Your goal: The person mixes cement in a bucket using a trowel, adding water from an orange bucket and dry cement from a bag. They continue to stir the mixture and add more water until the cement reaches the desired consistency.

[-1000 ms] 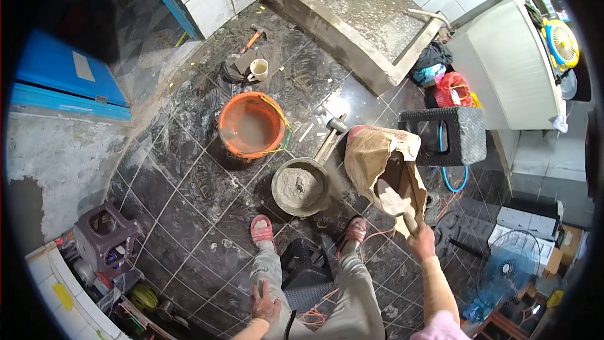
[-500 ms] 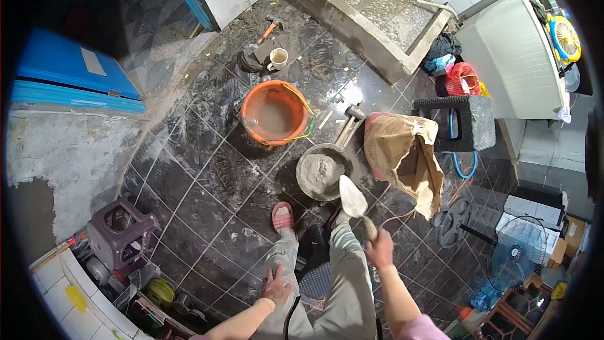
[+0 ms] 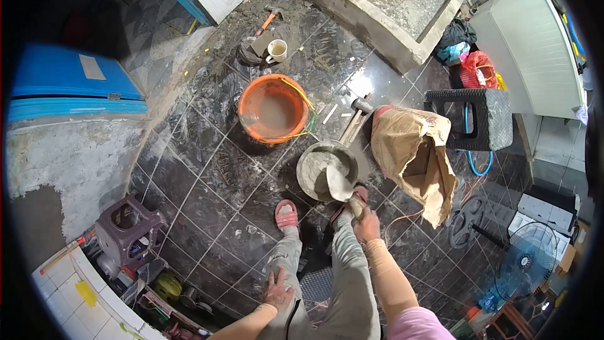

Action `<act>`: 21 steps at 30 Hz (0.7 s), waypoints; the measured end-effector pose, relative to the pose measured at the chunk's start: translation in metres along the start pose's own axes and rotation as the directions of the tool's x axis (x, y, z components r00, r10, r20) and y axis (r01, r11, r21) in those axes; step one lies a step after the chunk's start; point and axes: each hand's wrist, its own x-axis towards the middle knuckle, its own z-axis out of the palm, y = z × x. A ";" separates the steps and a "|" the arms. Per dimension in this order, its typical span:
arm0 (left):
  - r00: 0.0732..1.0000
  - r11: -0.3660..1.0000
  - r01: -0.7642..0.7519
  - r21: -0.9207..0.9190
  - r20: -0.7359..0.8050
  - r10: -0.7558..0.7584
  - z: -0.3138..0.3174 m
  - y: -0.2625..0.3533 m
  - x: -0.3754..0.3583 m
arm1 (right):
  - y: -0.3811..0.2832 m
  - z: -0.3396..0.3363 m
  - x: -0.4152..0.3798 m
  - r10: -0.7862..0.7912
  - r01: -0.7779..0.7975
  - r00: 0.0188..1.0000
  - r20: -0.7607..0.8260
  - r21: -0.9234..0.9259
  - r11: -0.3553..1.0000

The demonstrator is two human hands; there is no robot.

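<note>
My right hand (image 3: 367, 225) is wrapped round the handle of a trowel (image 3: 339, 185). The trowel's pale blade reaches into a metal bowl (image 3: 304, 191) of grey powdery mix (image 3: 314, 169), over its right side. My left hand (image 3: 277, 289) rests on my left thigh, fingers spread, holding nothing. Beyond the bowl stands an orange bucket (image 3: 247, 127) with murky water (image 3: 275, 111) in it. Close to the bowl's right is an open paper sack (image 3: 402, 141). A hammer (image 3: 358, 113) lies on the floor just behind the bowl.
A white cup (image 3: 277, 51) and an orange-handled hammer (image 3: 267, 22) are at the back. To the right are a black stool (image 3: 494, 119) and a fan (image 3: 525, 261). A purple stool (image 3: 129, 226) stands left. A raised concrete curb (image 3: 352, 9) crosses the back.
My right hand has brought the trowel forward and left, so its blade moved from beside the bowl's rim into the bowl. My left hand stays on my thigh. The view shifted slightly.
</note>
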 end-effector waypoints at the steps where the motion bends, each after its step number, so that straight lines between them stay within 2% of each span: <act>1: 1.000 1.000 0.008 0.006 0.001 -0.008 -0.001 0.007 -0.001 | 0.010 0.010 0.012 0.040 -0.040 0.998 0.055 0.003 0.999; 2: 1.000 1.000 0.018 0.012 -0.001 -0.018 -0.001 0.013 -0.001 | 0.013 0.013 0.021 0.076 -0.077 0.991 0.111 0.007 0.997; 3: 1.000 0.999 0.021 0.037 -0.002 -0.021 0.001 0.017 -0.002 | 0.016 0.016 0.024 0.064 -0.068 0.997 0.040 0.112 0.991; 6: 0.999 0.997 0.049 0.062 0.015 -0.050 0.006 0.025 -0.004 | 0.024 0.016 0.022 0.161 -0.175 0.980 0.113 0.131 0.976; 7: 0.999 0.997 0.048 0.065 0.012 -0.049 0.009 0.025 -0.005 | 0.028 0.014 0.015 0.116 -0.128 0.990 0.074 0.183 0.975; 10: 0.999 0.997 0.034 0.067 0.003 -0.035 0.020 0.026 -0.005 | 0.018 0.011 0.007 0.119 -0.140 0.988 0.102 0.229 0.963; 11: 1.000 0.997 0.024 0.074 0.001 -0.024 0.022 0.025 -0.005 | 0.010 0.011 0.015 0.186 -0.217 0.971 0.148 0.233 0.948; 14: 0.999 0.991 0.043 0.129 0.003 -0.043 0.025 0.031 -0.005 | 0.014 0.031 0.033 0.201 -0.216 0.976 0.086 0.239 0.947; 17: 0.998 0.988 0.058 0.146 0.016 -0.061 0.020 0.026 -0.007 | 0.017 0.014 0.011 0.225 -0.254 0.966 0.127 0.319 0.913; 20: 0.998 0.993 0.047 0.112 0.033 -0.051 0.024 0.030 -0.006 | 0.024 -0.003 -0.009 0.226 -0.262 0.963 0.147 0.314 0.913; 21: 0.998 0.993 0.053 0.110 0.037 -0.058 0.024 0.030 -0.005 | 0.023 -0.005 -0.012 0.225 -0.246 0.969 0.102 0.329 0.912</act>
